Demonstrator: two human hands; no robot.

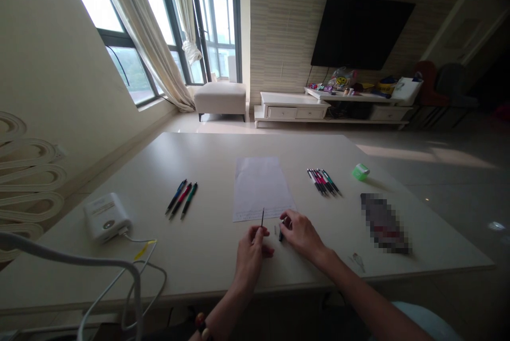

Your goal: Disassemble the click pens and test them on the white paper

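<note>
My left hand [251, 256] is closed in a pinch on a thin dark pen refill [262, 216], which points up and away from me. To its right, my right hand [300, 232] has its fingers closed round a small dark pen part [281, 233] at the tabletop; most of that part is hidden by the fingers. A small clear piece seems to lie beside it, too small to make out. Just beyond both hands lies a white sheet of paper [258, 184] with lines of writing along its near edge.
Three pens [182, 200] lie left of the paper, several more [323, 182] to its right. Further right are a green sharpener-like object [360, 172] and a blurred dark pouch-like item [384, 224]. A white box-shaped device [107, 218] with a cable [153, 253] stands on the white table [207, 256].
</note>
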